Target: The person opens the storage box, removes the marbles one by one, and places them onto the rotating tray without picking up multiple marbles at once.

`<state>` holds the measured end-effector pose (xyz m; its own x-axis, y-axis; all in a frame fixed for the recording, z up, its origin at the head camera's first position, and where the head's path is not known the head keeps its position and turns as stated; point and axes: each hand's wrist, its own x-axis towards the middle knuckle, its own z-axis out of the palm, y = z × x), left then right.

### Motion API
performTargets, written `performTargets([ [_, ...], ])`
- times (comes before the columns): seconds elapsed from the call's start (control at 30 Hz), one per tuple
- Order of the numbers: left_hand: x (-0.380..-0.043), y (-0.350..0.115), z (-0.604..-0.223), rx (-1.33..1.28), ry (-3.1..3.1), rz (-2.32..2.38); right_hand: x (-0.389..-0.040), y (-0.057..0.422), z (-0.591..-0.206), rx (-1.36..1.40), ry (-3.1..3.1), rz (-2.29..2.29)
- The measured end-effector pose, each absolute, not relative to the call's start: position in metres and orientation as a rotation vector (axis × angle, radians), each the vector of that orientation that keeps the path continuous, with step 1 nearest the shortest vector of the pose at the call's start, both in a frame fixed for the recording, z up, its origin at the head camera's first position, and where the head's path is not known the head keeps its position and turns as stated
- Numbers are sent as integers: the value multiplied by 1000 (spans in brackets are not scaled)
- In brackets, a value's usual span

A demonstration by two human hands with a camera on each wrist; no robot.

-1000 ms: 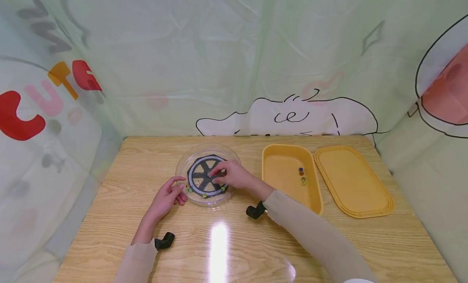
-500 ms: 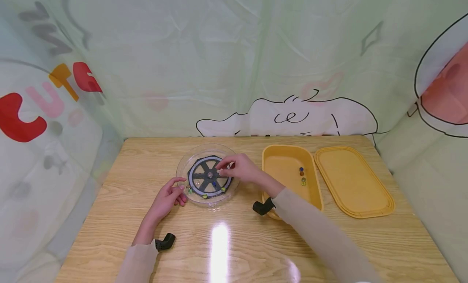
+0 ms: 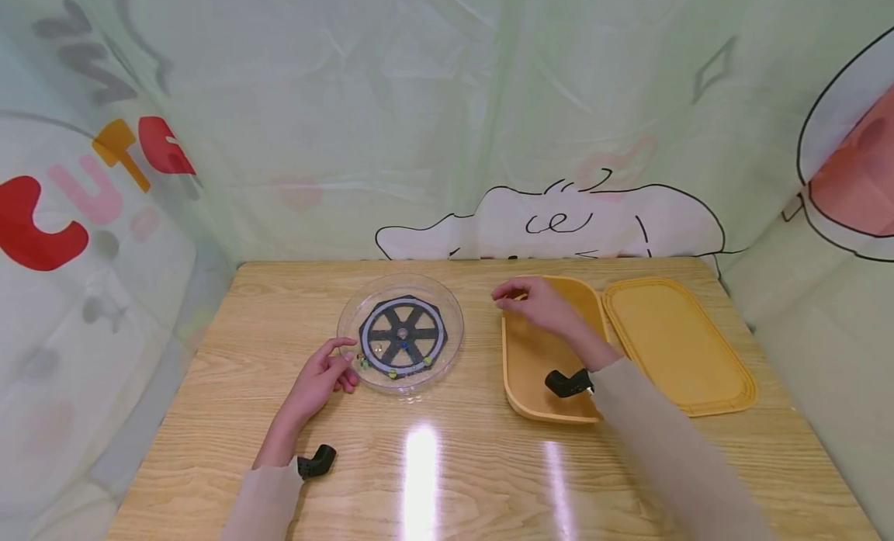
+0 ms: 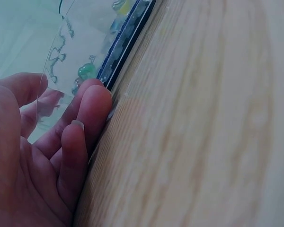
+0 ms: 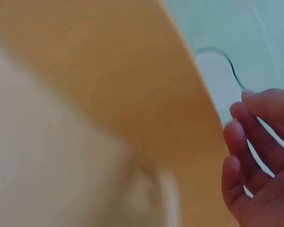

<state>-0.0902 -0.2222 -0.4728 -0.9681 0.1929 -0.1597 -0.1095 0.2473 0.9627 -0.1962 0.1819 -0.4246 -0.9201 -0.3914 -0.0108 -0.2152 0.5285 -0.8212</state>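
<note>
A round clear plastic dish (image 3: 452, 312) holds a black six-spoked wheel-shaped piece (image 3: 421, 334) with a pale ring. Several marbles lie in the dish, among them a blue marble (image 3: 403, 345) near the hub and a yellow-green marble (image 3: 393, 374) at the near side. My left hand (image 3: 321, 379) holds the dish's left rim; in the left wrist view its fingertips sit on both sides of the clear wall, close to a green marble (image 4: 87, 71). Over the left rim of the yellow tray (image 3: 513, 370), my right hand (image 3: 541, 304) has loosely bent fingers, with nothing visible between them.
Right of the tray lies a flat yellow lid (image 3: 680, 347). The right forearm crosses the tray and hides part of its inside. A printed curtain (image 3: 335, 137) stands along the table's back edge.
My right hand has left the dish and moved right to the tray. A blue marble has come into view in the dish and shifted towards the hub. The left hand stays put.
</note>
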Motion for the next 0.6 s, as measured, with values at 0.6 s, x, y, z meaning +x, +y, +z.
performTargets([
  [0.6, -90, -223, -471, 81, 2262, 1791, -185, 241, -429, -233, 2661, -1003],
])
